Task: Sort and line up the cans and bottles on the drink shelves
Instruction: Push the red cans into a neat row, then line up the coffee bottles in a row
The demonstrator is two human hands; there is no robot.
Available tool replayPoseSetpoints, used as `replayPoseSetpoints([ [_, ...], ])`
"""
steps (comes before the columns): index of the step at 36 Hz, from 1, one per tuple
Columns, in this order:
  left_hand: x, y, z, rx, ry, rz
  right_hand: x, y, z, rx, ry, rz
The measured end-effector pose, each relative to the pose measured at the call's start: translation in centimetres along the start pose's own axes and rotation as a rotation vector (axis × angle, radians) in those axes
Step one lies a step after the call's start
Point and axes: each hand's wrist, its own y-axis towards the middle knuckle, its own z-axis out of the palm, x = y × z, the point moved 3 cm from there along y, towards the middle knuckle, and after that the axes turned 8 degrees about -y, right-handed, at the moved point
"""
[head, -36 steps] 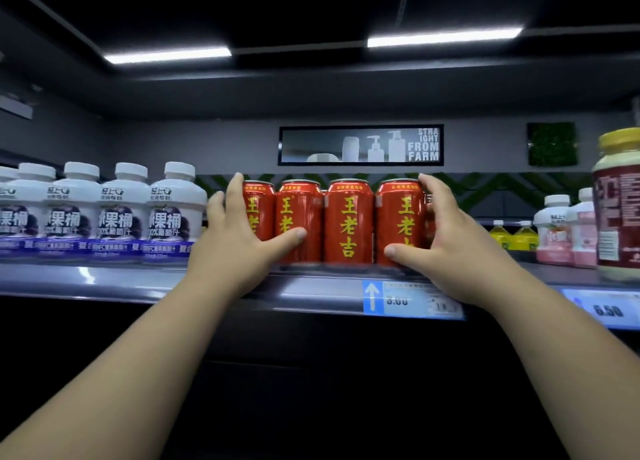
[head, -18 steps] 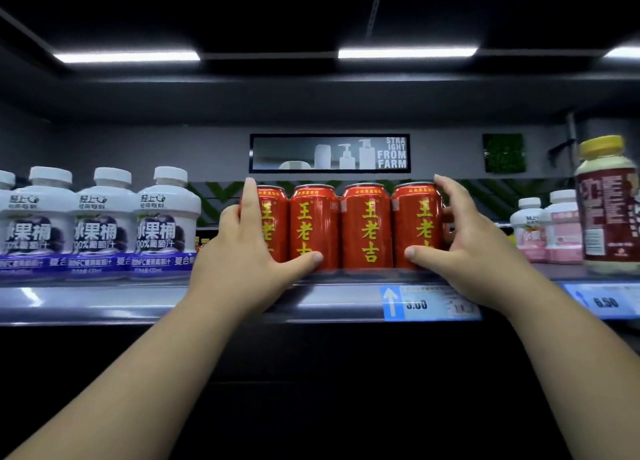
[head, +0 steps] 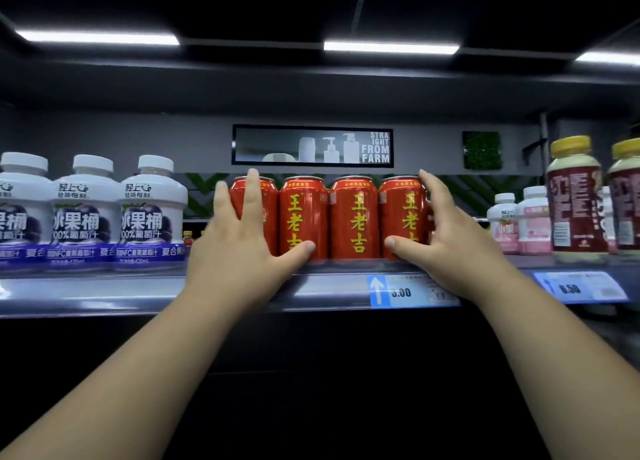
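Red cans squared up between my hands

The shelf (head: 104, 293) carries four red cans (head: 353, 217) upright in a touching row; my left hand (head: 242, 251) and right hand (head: 446, 248) press its ends, fingers extended, gripping nothing.

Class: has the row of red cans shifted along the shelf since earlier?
No: the blue arrow price tag stays under the gap between the third and fourth red cans.

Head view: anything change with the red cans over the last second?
Little. The left hand spread its fingers further across the leftmost of the four red cans; the right hand keeps pressing the right end. The row sits at the same spot above the price tag; white grape juice bottles unchanged. Only the camera shifted.
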Motion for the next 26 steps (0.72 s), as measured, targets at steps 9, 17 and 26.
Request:
replayPoseSetpoints([
  [9, -4.4, -1.9, -0.6, -0.069, 0.053, 0.422, -0.6, -2.0, -0.9, -0.003, 0.107, -0.044],
  [17, -15.3, -3.7, 2.4, 0.014, -0.151, 0.542, -7.1, -5.0, -6.0, -0.049, 0.096, -0.04],
  [26, -26.5, -3.8, 8.4, 0.065, -0.292, 0.49, -19.3, -5.6, -14.0, -0.149, 0.03, 0.051],
])
